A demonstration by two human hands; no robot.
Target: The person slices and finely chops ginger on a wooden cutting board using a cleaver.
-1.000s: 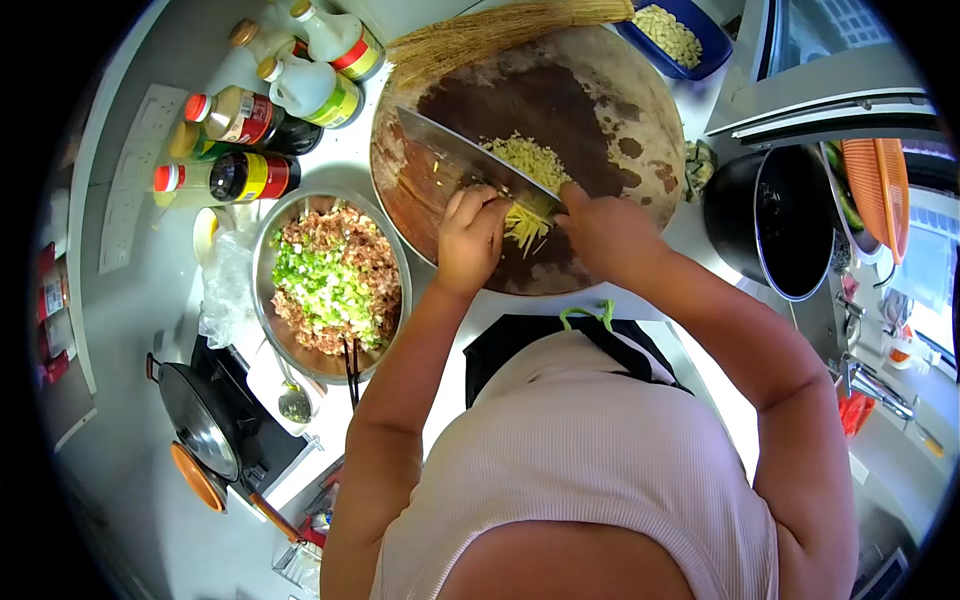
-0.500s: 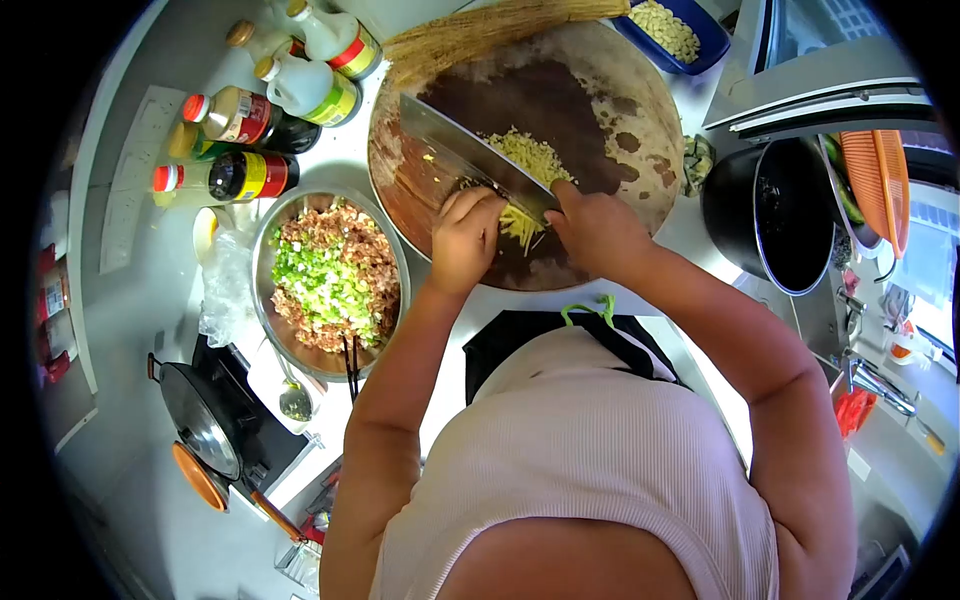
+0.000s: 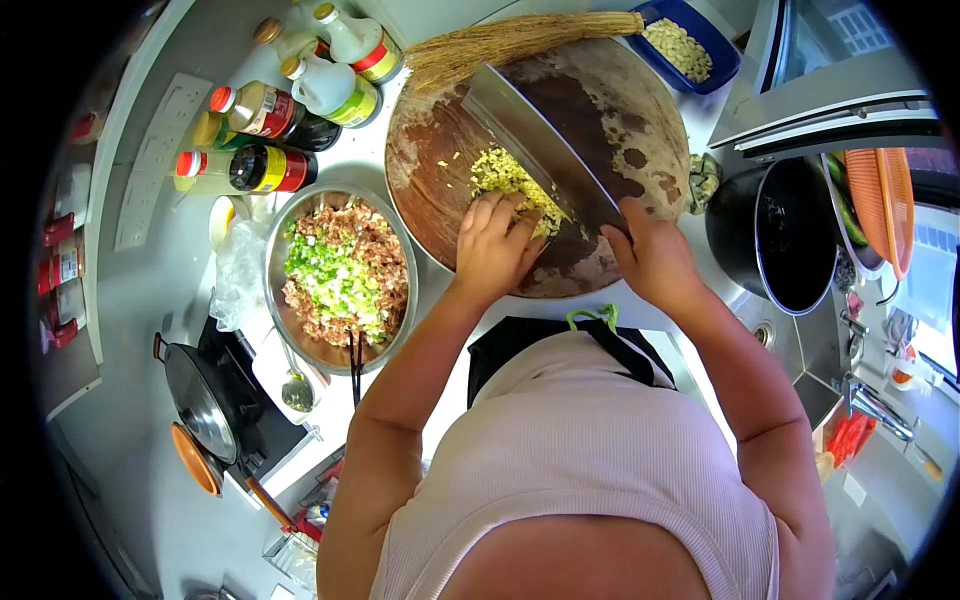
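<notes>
A round wooden chopping board (image 3: 640, 110) lies on the counter in front of me. My right hand (image 3: 655, 258) grips the handle of a broad cleaver (image 3: 540, 140), whose blade lies tilted across the board. Pale yellow chopped pieces (image 3: 505, 175) are heaped against the blade's left side. My left hand (image 3: 495, 248) rests with curled fingers on the near edge of that heap, pressing it toward the blade.
A steel bowl (image 3: 278, 250) of minced meat and chopped green onion stands left of the board, chopsticks on its rim. Several sauce bottles (image 3: 270, 115) stand behind it. A straw brush (image 3: 520, 38), blue tray (image 3: 730, 62), black pot (image 3: 775, 235) and a wok (image 3: 200, 400) surround the board.
The cleaver has swung from chopping the strips to lying tilted across the board's middle. The yellow pieces are gathered in one heap, and my left hand now pushes against it.
</notes>
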